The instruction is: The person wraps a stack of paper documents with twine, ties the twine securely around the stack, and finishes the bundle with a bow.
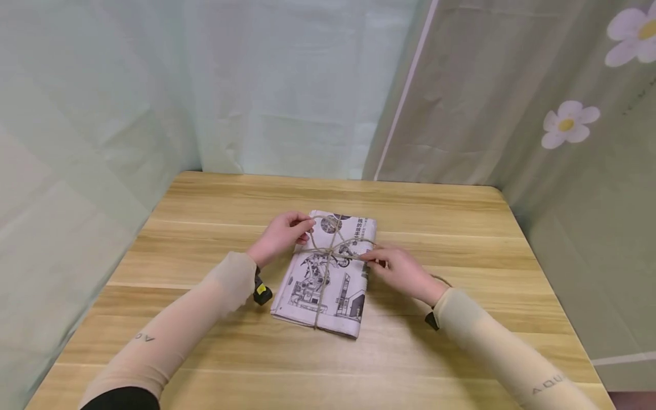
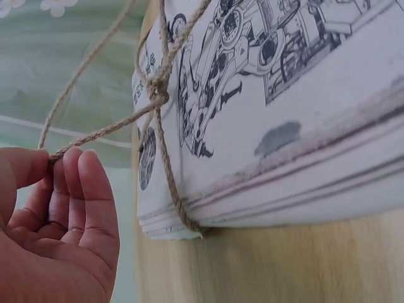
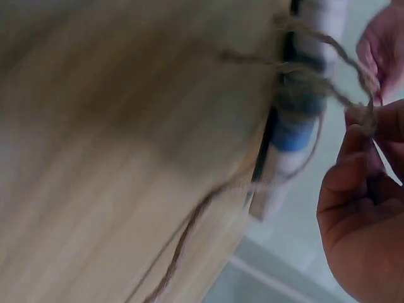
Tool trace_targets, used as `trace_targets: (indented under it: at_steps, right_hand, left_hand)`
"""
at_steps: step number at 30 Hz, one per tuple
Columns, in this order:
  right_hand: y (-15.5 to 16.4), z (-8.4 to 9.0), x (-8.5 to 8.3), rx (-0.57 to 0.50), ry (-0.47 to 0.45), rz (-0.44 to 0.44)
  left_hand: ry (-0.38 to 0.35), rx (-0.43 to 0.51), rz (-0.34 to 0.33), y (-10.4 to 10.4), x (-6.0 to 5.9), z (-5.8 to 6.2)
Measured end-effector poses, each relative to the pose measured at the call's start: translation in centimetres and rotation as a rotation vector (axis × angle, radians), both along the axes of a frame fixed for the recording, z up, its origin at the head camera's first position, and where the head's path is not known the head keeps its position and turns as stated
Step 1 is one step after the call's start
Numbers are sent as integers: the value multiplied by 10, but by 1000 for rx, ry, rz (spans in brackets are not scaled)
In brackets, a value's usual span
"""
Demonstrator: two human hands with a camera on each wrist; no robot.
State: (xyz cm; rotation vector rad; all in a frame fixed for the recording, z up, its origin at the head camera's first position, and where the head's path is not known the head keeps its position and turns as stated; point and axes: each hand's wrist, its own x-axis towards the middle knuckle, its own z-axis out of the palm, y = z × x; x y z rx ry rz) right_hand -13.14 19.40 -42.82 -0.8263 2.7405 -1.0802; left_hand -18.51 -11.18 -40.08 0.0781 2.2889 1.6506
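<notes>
You're at a makeshift recording booth: pale green curtains (image 1: 287,85) and a flower-printed cloth (image 1: 564,125) hang close around a wooden desk (image 1: 461,216).

Both hands pinching, forearms reaching inward

The left hand (image 1: 279,234) is curling its fingers (image 2: 82,189) against the thumb, while the right hand (image 1: 402,272) is pinching likewise; both sleeved forearms are angling toward each other.

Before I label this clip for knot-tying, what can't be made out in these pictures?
- Knot: too small in head view; the twine's turns unreadable.
- Right hand: right wrist view blurred, pinch unclear.
- Newspaper bundle: cut off by the left wrist frame's edges.
- Left hand: thumb cropped at the left edge.
</notes>
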Motion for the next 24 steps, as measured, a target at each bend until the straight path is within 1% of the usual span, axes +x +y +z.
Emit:
trace_targets:
  at_steps: [2,4,7,12,15,19,22,24]
  right_hand:
    - [-8,-3,2,28,55,45]
    - [-16,-6,1,33,85,65]
    - [-24,-8,1,43,103,68]
    - [-28,-12,2,98,119,61]
    - [-24,-13,3,96,118,35]
    - [-11,-8,4,69,97,-30]
    - [9,-4,0,75,74,-88]
    - [27,-3,-3,113,62,-124]
  left_hand:
    - [-2,3,-6,1,-1,0]
    - [2,3,-12,2,-1,-1]
    - [12,5,-18,4,0,-2]
    - [43,-3,-30,5,1,-3]
    - [65,-23,-39,4,2,-4]
    - [89,-42,-48,3,4,-2]
    - [106,-54,-57,3,6,-2]
    - [114,-59,-58,2,7,-1]
